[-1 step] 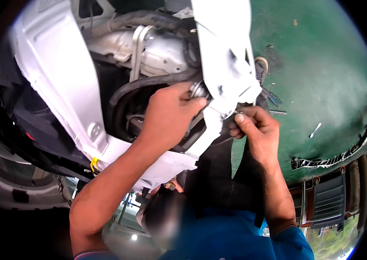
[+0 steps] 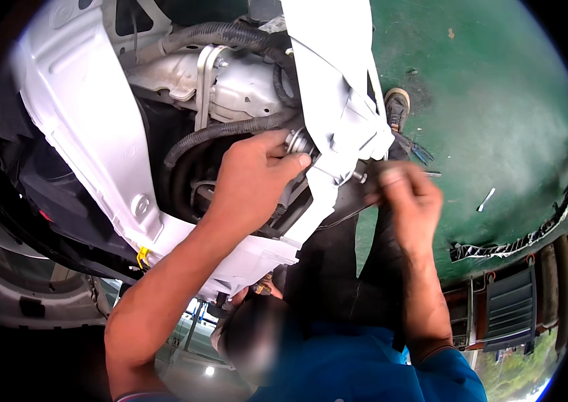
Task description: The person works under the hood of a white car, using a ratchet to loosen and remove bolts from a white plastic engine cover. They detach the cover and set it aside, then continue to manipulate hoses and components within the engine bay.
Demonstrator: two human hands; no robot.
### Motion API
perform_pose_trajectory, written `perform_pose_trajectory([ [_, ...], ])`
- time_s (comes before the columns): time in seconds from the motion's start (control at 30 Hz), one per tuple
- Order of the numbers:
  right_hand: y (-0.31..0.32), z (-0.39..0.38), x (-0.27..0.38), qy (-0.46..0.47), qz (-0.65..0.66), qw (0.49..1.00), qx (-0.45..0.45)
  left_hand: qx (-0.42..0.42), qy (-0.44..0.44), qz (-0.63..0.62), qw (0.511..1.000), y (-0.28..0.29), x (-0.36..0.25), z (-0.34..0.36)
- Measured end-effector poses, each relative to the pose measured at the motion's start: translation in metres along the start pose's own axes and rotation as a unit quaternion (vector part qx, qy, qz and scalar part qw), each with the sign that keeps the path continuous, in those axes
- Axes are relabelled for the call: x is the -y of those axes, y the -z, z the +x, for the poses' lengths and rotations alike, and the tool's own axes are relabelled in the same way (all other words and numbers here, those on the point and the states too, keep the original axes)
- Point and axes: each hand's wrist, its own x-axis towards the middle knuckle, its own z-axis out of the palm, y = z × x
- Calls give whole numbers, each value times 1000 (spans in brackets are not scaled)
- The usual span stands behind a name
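A white body panel (image 2: 337, 87) with a lower flange runs along the right of an open vehicle bay. At its inner side my left hand (image 2: 254, 171) is closed, thumb and fingers pinching a round, ringed metal fitting (image 2: 299, 142). Out of the panel's other side sticks a bolt end (image 2: 360, 177), pale and short. My right hand (image 2: 410, 197) is beside that bolt, a small gap away, with thumb and fingers curled together. It is slightly blurred, and whatever may be in the fingers is hidden.
A ribbed black hose (image 2: 230, 127) crosses the bay below a silver metal rail (image 2: 237, 90). White bodywork (image 2: 90, 114) borders the left. Pliers (image 2: 419, 151) and a small white stick (image 2: 487, 199) lie on the green floor (image 2: 485, 100). Another person's hand (image 2: 270, 287) shows below the panel.
My right hand has come off the bolt end and moved a little to the right, exposing it. My left hand keeps its hold on the fitting. The whole view has shifted slightly.
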Motion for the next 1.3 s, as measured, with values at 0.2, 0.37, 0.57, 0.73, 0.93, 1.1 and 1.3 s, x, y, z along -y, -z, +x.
perform_pose_trajectory([
  [0.2, -36, 42, 14, 228, 131, 955, -137, 56, -33, 31, 997, 4, -1, 8],
  [0.37, -48, 51, -2, 394, 62, 914, -77, 106, -6, 23, 994, 11, -5, 15],
  [0.57, -45, 54, -8, 457, -61, 886, -46, 79, 0, 24, 997, 9, -3, 18],
  [0.73, -52, 48, -17, 463, -45, 884, -44, 86, 45, 3, 995, 10, -3, 14],
  [0.93, -50, 45, -15, 454, -45, 890, -10, 75, 26, 22, 997, 12, -2, 17],
  [1.1, -46, 42, -12, 428, -51, 902, 5, 74, 3, 72, 995, 12, 8, 20],
  [1.3, -46, 46, -12, 436, -34, 899, 8, 79, -22, 75, 994, 10, 0, 24],
])
